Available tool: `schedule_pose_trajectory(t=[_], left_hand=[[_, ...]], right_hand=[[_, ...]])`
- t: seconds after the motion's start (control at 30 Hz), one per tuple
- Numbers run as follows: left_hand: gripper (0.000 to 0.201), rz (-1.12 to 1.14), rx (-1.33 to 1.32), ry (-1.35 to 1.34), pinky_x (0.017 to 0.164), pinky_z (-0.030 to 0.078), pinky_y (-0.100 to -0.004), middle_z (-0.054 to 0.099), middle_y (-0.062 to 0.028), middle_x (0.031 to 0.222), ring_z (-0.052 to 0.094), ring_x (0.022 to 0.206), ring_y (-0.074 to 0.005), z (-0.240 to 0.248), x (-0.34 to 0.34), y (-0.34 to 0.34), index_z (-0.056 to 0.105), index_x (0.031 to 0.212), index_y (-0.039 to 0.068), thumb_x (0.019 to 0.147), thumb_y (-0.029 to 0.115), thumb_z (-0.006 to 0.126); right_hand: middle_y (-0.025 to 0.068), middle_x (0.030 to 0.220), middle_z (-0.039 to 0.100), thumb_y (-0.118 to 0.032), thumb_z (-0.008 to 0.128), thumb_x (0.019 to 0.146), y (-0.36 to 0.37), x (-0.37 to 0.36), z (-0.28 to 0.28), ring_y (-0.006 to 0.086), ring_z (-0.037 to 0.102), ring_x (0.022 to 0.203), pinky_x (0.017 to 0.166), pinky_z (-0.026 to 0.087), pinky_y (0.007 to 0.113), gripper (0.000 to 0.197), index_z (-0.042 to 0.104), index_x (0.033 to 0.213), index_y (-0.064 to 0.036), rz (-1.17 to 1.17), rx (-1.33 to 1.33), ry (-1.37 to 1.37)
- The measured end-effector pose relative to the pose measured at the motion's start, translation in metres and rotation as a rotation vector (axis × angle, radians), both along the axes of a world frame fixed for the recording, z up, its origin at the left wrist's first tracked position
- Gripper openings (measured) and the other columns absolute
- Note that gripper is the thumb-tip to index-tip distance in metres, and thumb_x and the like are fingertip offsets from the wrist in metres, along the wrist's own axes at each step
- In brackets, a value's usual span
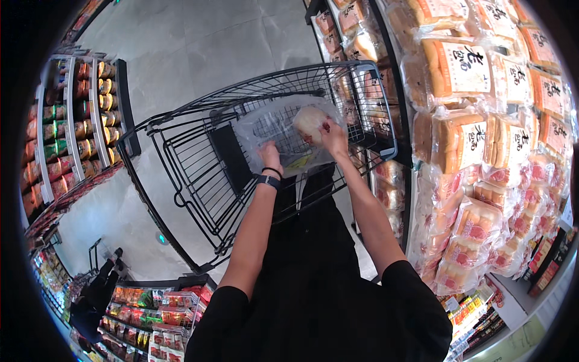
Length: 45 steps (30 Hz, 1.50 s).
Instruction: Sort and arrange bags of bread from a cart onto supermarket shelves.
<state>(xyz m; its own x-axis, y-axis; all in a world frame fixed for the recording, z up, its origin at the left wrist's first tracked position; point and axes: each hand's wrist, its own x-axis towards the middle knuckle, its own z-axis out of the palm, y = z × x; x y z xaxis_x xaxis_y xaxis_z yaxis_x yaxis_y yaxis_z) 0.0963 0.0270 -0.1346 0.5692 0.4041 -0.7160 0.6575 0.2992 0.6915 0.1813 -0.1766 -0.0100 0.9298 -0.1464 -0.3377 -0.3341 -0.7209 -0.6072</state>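
A large clear plastic bag [256,128] lies spread over the wire basket of a black shopping cart [196,172]. At the bag's near left side, my left hand [271,158] has its fingers closed on the plastic. My right hand [333,136] grips a round, cream-coloured, bun-like item [310,122] with reddish-brown patches along its lower side. That item is at the right part of the bag; whether it lies inside or on top, I cannot tell. Some yellow-green print shows on the bag's near edge.
Packaged bread loaves [461,66] fill a tall display close on my right. Shelves of instant-noodle cups [84,130] stand to the left. Snack shelves [139,314] are at lower left, with a person in dark clothes [96,301] beside them. Grey floor [211,42] extends beyond the cart.
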Motion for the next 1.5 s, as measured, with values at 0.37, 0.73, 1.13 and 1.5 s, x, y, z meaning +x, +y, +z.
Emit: schedule_pose_trajectory(t=[0.37, 0.73, 1.13, 1.5], left_hand=[[0.078, 0.111, -0.314, 0.069, 0.099, 0.042, -0.0370, 0.028, -0.0072, 0.161, 0.040, 0.135, -0.0213, 0.092, -0.019, 0.025, 0.012, 0.159, 0.009, 0.096, 0.025, 0.055], [0.080, 0.101, -0.333, -0.044, 0.105, 0.042, -0.0408, 0.030, -0.0098, 0.158, 0.042, 0.134, -0.0244, 0.099, -0.026, 0.033, 0.007, 0.159, 0.002, 0.098, 0.028, 0.052], [0.057, -0.067, -0.510, 0.003, 0.097, 0.043, -0.0368, 0.046, -0.0038, 0.139, 0.048, 0.123, -0.0176, 0.089, -0.032, 0.007, 0.037, 0.151, 0.010, 0.097, 0.026, 0.047], [0.053, -0.075, -0.506, -0.020, 0.103, 0.043, -0.0423, 0.044, -0.0087, 0.139, 0.048, 0.126, -0.0229, 0.111, -0.002, -0.046, 0.042, 0.147, 0.008, 0.100, 0.030, 0.050]], right_hand=[[0.0182, 0.100, 0.069, -0.018, 0.065, 0.084, 0.075, 0.025, -0.026, 0.0374, 0.067, 0.097, 0.079, 0.052, 0.049, 0.015, 0.069, 0.091, -0.0048, 0.513, -0.047, -0.085], [0.0098, 0.098, 0.071, -0.016, 0.060, 0.084, 0.165, 0.039, -0.063, 0.0315, 0.067, 0.099, 0.083, 0.049, 0.049, 0.017, 0.067, 0.097, -0.0100, 0.997, -0.273, -0.218], [0.0194, 0.145, 0.047, -0.007, 0.058, 0.086, 0.113, -0.033, -0.035, 0.0406, 0.058, 0.118, 0.093, 0.051, 0.049, 0.035, 0.059, 0.120, -0.0044, 0.508, 0.118, -0.132], [0.0199, 0.136, 0.055, 0.000, 0.057, 0.088, -0.023, -0.114, 0.060, 0.0385, 0.056, 0.123, 0.100, 0.047, 0.042, 0.028, 0.065, 0.114, -0.0031, 0.126, 0.017, -0.148]])
